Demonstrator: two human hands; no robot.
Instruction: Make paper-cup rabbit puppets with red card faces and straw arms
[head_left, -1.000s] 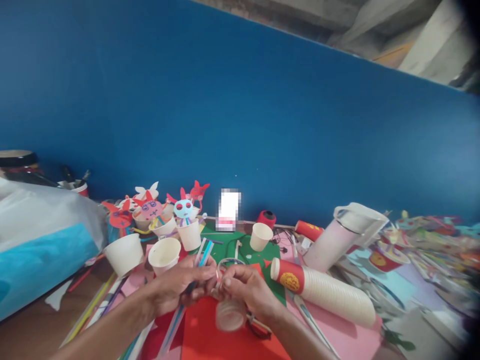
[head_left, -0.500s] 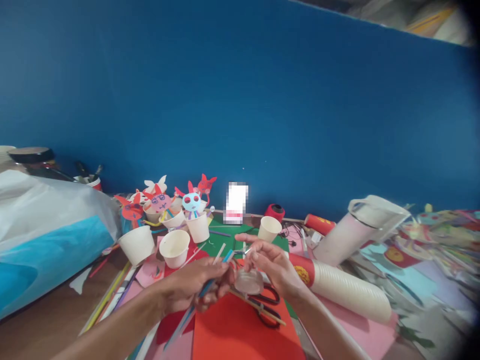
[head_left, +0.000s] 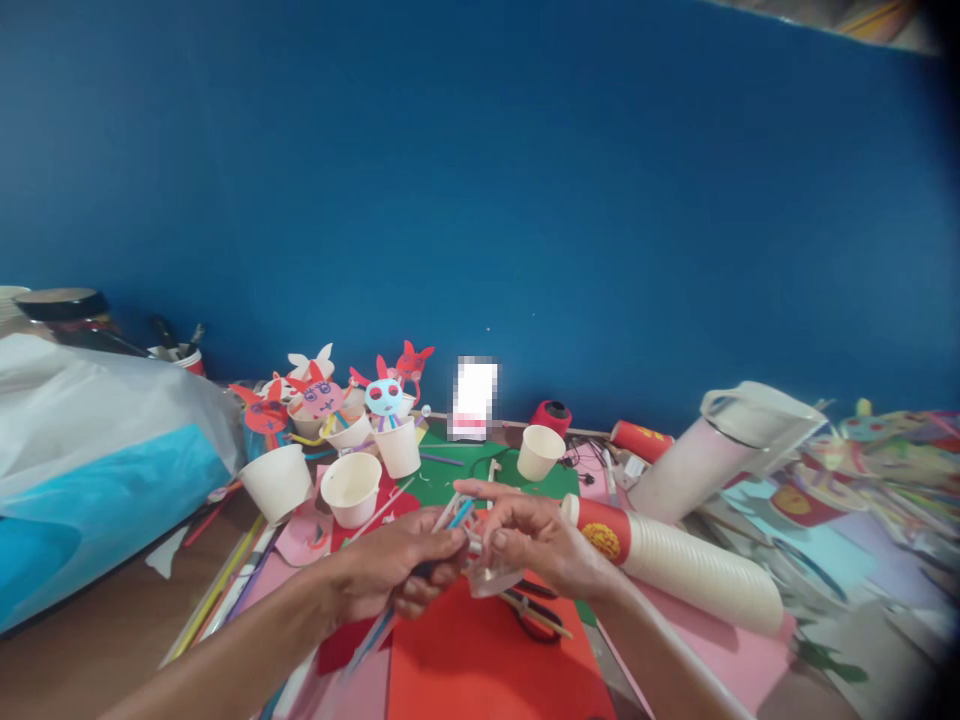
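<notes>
My left hand (head_left: 409,565) is closed round several thin strips (head_left: 367,645), blue and whitish, whose upper ends stick out past the thumb. Close against it on the right, my right hand (head_left: 536,535) has its thumb and fingers bent together near the strip tips, with the index finger reaching left. Whatever it pinches is too small to make out. Just under the right fingers is a clear round container (head_left: 491,580), partly covered by them. Black-handled scissors (head_left: 544,625) and a thin wooden stick (head_left: 559,627) lie below on orange-red paper (head_left: 495,670).
White paper cups (head_left: 351,490) and cups with paper animal figures (head_left: 396,445) stand at left. A phone (head_left: 474,400) leans at the back. A stack of cups (head_left: 705,570) and a pitcher (head_left: 697,450) are at right; a plastic bag (head_left: 112,490) lies far left.
My right hand has moved slightly down and left, closer to my left hand, and its fingers now cover part of the clear container. The strips' lower ends have shifted a little.
</notes>
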